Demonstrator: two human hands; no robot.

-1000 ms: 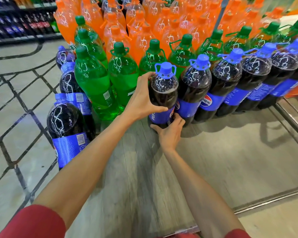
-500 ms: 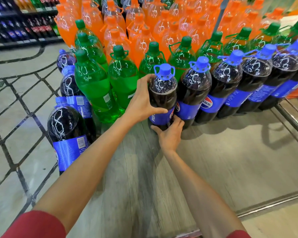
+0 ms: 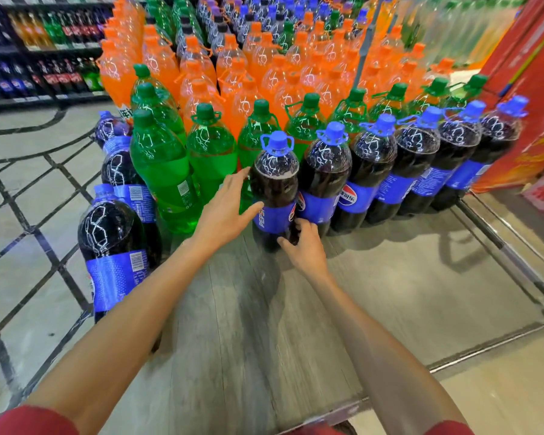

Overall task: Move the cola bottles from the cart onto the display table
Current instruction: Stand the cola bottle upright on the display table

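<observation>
The cola bottle point(image 3: 275, 183) is standing upright at frame centre on the tabletop point(image 3: 390, 293). The left hand point(image 3: 225, 211), grip spread apart, is lying just left of it. The right hand point(image 3: 307, 249) is touching its base from lower right, and I cannot tell whether that grip is clasping.

Cola bottle point(image 3: 275, 183) is seen upright on the wood-grain surface point(image 3: 296, 324), leftmost in a row of cola bottles point(image 3: 415, 164), with green bottles point(image 3: 211, 155) just behind. Left grip point(image 3: 225, 211) is held spread at its left side, fingers straight. Right grip point(image 3: 307, 249) is curled against its base, below the label.
</observation>
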